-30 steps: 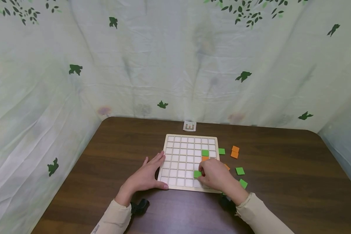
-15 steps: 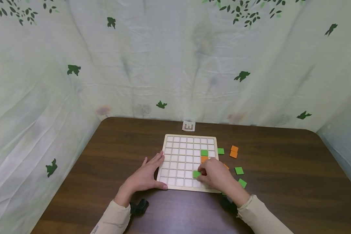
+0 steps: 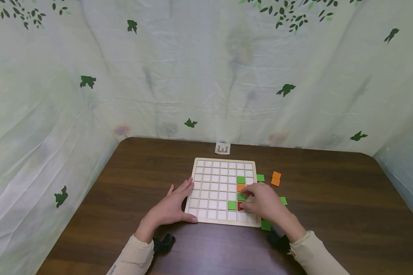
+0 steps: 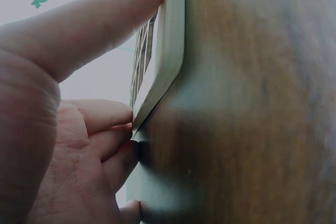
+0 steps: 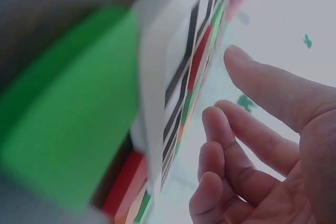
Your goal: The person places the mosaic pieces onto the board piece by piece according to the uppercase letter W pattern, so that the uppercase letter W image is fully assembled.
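A wooden grid board (image 3: 213, 188) with white cells lies on the table. My left hand (image 3: 173, 204) rests along its left side, fingers extended at the edge and thumb (image 4: 121, 3) at the near corner. Over the right part of the board is my right hand (image 3: 263, 202), its thumb and fingers apart with nothing between them in the right wrist view. Close by the fingertips sit a red tile (image 3: 239, 206) and a green tile (image 3: 241, 196) in the grid. Another green tile (image 3: 232, 205) is left of the red one. An orange tile (image 3: 241, 187) lies farther up the same column.
Beside the board's right edge are loose green tiles (image 3: 266, 225) and two orange tiles (image 3: 276, 178). A loose red tile (image 5: 126, 182) shows in the right wrist view, hidden in the head view. A small card with a grid pattern (image 3: 222, 148) lies at the table's far edge.
My right hand has drawn back to the right and its fingers have parted, uncovering the red tile and a green tile in the grid. My left hand stays at the board.
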The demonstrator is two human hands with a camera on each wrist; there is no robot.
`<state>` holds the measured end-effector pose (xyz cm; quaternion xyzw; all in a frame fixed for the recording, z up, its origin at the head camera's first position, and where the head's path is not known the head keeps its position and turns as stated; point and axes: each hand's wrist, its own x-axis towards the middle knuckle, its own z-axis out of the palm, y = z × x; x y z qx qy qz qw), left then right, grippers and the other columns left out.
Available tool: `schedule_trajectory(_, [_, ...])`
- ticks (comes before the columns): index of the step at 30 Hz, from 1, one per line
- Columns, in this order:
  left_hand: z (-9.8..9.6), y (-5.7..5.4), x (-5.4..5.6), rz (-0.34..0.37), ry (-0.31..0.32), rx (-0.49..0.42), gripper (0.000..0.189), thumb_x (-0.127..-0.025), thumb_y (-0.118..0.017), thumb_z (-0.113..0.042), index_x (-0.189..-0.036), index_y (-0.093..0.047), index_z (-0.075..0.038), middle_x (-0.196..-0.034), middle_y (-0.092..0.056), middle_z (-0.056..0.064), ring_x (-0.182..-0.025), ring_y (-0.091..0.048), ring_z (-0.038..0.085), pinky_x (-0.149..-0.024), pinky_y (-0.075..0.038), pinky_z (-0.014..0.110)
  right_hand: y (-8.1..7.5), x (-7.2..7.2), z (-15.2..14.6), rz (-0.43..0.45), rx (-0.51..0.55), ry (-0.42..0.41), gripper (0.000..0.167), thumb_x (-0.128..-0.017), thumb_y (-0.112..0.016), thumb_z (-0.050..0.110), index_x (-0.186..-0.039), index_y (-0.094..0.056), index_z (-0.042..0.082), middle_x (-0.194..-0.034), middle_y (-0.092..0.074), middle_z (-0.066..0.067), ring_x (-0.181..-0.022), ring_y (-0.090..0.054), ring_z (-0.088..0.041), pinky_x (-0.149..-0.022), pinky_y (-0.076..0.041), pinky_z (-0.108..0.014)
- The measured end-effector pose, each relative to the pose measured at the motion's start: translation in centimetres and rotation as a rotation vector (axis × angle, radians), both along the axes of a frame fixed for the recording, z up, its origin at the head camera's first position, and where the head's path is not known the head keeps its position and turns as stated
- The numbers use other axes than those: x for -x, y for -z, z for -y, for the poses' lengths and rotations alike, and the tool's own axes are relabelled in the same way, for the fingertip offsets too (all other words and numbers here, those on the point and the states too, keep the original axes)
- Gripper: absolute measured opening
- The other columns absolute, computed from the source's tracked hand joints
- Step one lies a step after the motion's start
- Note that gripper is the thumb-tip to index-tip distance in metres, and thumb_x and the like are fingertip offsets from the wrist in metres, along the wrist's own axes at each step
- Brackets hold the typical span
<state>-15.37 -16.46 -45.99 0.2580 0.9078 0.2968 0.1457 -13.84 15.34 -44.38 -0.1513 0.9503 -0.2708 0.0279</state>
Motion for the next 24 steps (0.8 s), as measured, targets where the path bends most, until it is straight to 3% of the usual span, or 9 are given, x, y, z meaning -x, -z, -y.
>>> schedule_trajectory(13, [0.1, 0.3, 0.2, -0.010, 0.001, 0.006, 0.114, -0.076, -0.086, -0.048, -0.157, -0.023, 0.003, -0.167, -0.012, 0.014, -0.154, -0.013, 0.029, -0.118, -0.001, 0.064, -0.2, 0.7, -4.8, 0.015, 0.092, 0.105, 0.035, -0.085, -0.081, 0.016, -0.117, -0.073, 0.003, -0.110, -0.071, -0.008, -0.101, -0.065, -0.027, -0.085, -0.056, -0.047])
schedule_trajectory(24, [0.1, 0.2, 0.1, 0.000, -0.002, 0.006, 0.114, -0.077, -0.086, -0.047, -0.158, -0.022, 0.002, -0.168, -0.011, 0.013, -0.154, -0.011, 0.028, -0.119, 0.000, 0.062, 0.1, 1.9, -8.5, 0.021, 0.071, 0.230, 0.041, -0.088, -0.079, 0.016, -0.123, -0.068, -0.002, -0.116, -0.067, -0.020, -0.100, -0.062, -0.035, -0.081, -0.054, -0.049])
